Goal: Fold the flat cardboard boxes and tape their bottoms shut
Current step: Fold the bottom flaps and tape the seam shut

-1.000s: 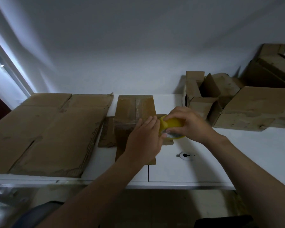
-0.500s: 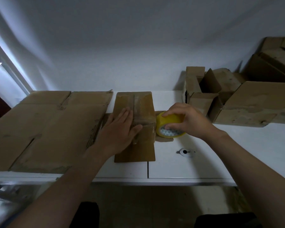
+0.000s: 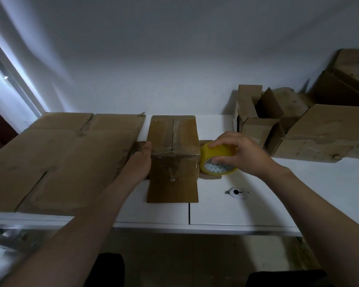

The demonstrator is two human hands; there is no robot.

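Sliding off the top, the left hand now braces straight-fingered against the left side of the small brown cardboard box on the white table, while the right hand grips the yellow tape roll touching its right edge, which should pull taut before pressing down.

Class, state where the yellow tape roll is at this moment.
In the head view, the yellow tape roll is just right of centre, gripped by the right hand and held against the right side of the small cardboard box.
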